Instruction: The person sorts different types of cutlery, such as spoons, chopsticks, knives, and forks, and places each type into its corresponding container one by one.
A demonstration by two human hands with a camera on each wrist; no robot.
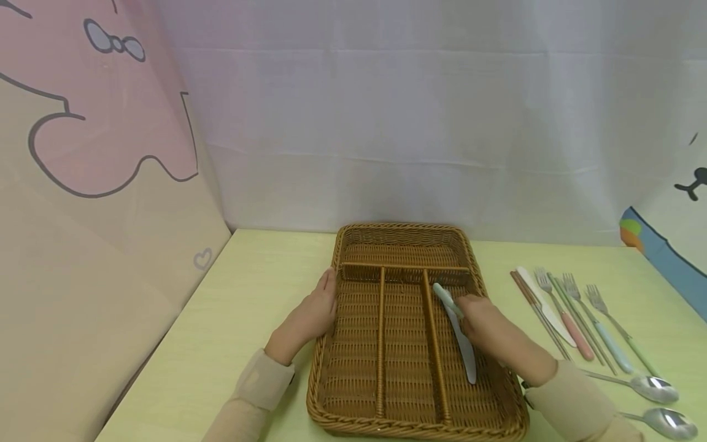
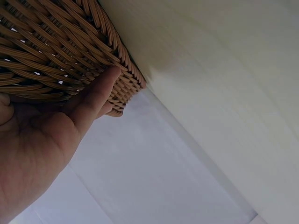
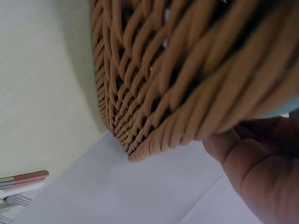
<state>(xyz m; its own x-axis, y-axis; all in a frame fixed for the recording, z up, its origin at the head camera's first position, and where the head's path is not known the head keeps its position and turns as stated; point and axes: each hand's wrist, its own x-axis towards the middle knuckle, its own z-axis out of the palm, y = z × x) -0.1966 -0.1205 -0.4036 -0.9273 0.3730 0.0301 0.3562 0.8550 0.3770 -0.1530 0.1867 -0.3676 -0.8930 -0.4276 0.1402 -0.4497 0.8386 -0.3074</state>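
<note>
A brown wicker cutlery basket (image 1: 403, 423) with several compartments lies between the hands. My left hand (image 1: 316, 310) rests against its left outer side, fingers fairly straight; the left wrist view shows that hand (image 2: 51, 135) touching the weave. Over the right long compartment, my right hand (image 1: 488, 325) pinches the pale green handle of a table knife (image 1: 464, 350), whose blade slants toward the near end of the compartment. Part of the handle is hidden by the fingers. In the right wrist view the basket wall (image 3: 154, 88) covers most of the knife, and the hand (image 3: 261, 172) shows beside the rim.
Right of the basket lie brown-ended chopsticks (image 1: 533, 301), a white-handled knife (image 1: 544, 301), several forks (image 1: 607, 313), green chopsticks (image 1: 580, 319) and two spoons (image 1: 671, 423). A pale cloth wall (image 1: 386, 135) stands behind the yellowish table (image 1: 265, 264).
</note>
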